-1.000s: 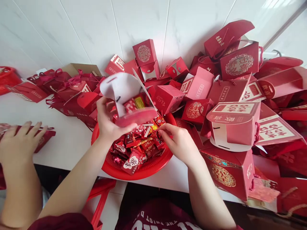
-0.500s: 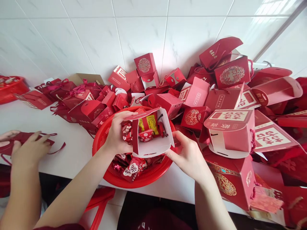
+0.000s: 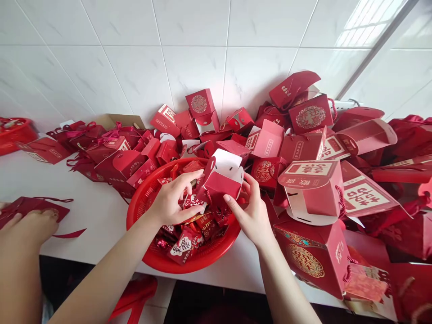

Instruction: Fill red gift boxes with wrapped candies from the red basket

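Observation:
A small red gift box (image 3: 223, 183) with a white inside is tipped over the red plastic basket (image 3: 143, 254), its flaps up. My right hand (image 3: 249, 211) holds it by its right side, thumb on the near face and fingers behind. My left hand (image 3: 175, 198) is at the box's left, thumb and fingers spread above the sweets; the fingertips are near the box edge, and whether they touch it I cannot tell. Wrapped sweets (image 3: 184, 245) in red wrappers fill the basket, and several lie just below the box.
Red gift boxes (image 3: 266, 139) are heaped along the tiled wall, with larger ones (image 3: 310, 252) stacked at the right. At the left, another person's hand (image 3: 38, 225) rests on a flat dark red bag (image 3: 25, 207). A second red basket (image 3: 20, 135) stands far left.
The box has turned from facing me with sweets inside to tipped over the basket. My left hand has come off its left side. The other person's hand moved slightly left.

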Tool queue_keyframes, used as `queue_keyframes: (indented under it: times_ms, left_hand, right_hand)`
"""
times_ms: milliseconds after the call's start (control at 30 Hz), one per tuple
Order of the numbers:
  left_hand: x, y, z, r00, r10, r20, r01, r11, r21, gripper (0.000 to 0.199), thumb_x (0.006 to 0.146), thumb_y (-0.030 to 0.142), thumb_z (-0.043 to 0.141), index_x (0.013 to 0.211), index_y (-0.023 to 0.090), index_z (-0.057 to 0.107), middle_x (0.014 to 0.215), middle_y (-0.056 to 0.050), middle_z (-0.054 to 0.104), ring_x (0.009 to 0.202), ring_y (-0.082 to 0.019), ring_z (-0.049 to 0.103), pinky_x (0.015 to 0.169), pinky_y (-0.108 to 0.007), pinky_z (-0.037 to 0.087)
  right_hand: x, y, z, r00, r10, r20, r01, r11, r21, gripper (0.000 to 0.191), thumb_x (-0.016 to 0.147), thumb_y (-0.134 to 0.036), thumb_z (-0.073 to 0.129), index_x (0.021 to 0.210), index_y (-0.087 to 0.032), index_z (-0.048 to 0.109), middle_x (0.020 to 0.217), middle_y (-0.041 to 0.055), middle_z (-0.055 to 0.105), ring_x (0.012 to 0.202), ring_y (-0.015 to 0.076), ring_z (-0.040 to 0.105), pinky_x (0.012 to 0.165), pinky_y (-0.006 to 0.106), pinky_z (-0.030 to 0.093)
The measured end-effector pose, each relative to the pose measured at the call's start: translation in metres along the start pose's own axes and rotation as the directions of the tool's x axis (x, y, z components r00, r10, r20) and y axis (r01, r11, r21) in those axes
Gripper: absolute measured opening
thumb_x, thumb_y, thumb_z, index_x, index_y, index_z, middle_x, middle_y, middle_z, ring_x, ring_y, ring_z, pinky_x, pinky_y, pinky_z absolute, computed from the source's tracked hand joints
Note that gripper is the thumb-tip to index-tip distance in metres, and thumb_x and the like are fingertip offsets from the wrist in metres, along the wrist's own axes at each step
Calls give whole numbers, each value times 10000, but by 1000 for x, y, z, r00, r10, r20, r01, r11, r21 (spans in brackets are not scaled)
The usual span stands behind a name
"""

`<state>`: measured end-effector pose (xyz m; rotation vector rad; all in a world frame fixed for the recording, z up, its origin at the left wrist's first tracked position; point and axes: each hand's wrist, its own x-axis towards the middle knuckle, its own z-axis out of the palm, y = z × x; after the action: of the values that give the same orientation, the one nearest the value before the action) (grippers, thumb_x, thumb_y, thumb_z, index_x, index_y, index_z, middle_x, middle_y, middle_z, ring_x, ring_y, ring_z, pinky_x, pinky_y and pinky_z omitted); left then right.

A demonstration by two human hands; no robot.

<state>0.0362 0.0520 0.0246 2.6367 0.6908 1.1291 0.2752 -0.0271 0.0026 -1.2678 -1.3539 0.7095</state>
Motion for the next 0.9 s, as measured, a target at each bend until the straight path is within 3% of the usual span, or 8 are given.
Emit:
queue_keyframes:
  times_ms: [200,300,500,567,633,700,800,900]
  left_hand:
    - [5,0,-5,994,28,-102,-32,999,-31,623,881,313,709,1472,272,515,1068,-75,648,756,-141,626,529,-229,546]
    - [4,0,-4,997,-3,-76,1,1000,-27,654,869,271,734,1480,282,501,1037,-56,611,731,-119,617,501,-200,523]
    - [0,-2,0,997,-62,-44,65,996,61,646,885,257,724,1485,315,491,1081,-58,599,739,-124,633,549,-230,561]
    - [2,-1,-2,997,-48,-63,54,994,96,664,869,283,746,1483,317,497,1164,-87,602,868,-179,673,650,-291,616]
    - [4,-1,-3,994,-14,-112,28,992,124,719,834,336,782,1491,318,492,1315,-123,575,1145,-284,650,914,-440,626]
    - [4,-3,-4,987,-4,-159,17,997,79,813,821,442,779,1542,311,428,1499,-148,480,1408,-372,486,1149,-587,470]
    - [1,-11,-2,989,-76,-129,60,991,-123,1017,816,648,713,1637,278,240,1642,-182,326,1542,-421,304,1222,-644,345]
    - [-4,-18,-1,993,-109,-45,97,973,-208,1197,725,699,781,1657,280,157,1636,-214,333,1516,-446,351,1200,-643,374]
  right_hand:
    - [1,-5,4,987,-161,20,163,981,-107,655,987,-383,616,1581,-298,352,1620,144,435,1192,279,702,810,370,663]
    - [1,-14,3,982,-177,60,187,952,-244,553,992,-326,603,1525,-327,457,1699,109,286,1291,316,645,841,398,659]
    - [3,-20,5,972,-235,16,234,961,-146,156,997,-195,529,1083,-246,649,1550,113,529,1377,266,582,984,394,603]
    - [3,-20,5,961,-272,39,275,955,-113,156,1001,-170,503,1019,-246,638,1446,111,626,1398,252,563,1017,395,580]
    - [2,-21,4,948,-306,87,313,946,-84,174,1001,-141,486,1011,-248,623,1323,108,700,1423,241,538,1057,407,551]
    - [0,-22,2,929,-340,148,352,934,-63,194,1004,-119,472,1017,-247,617,1265,103,721,1445,232,511,1109,426,511]
    - [-2,-24,-2,889,-384,250,407,912,-44,208,1012,-114,458,1036,-238,624,1385,121,662,1445,239,510,1107,432,514]
    - [-1,-26,-3,867,-380,323,422,904,-68,227,1022,-134,451,1074,-230,650,1541,136,536,1378,253,580,1053,425,558]
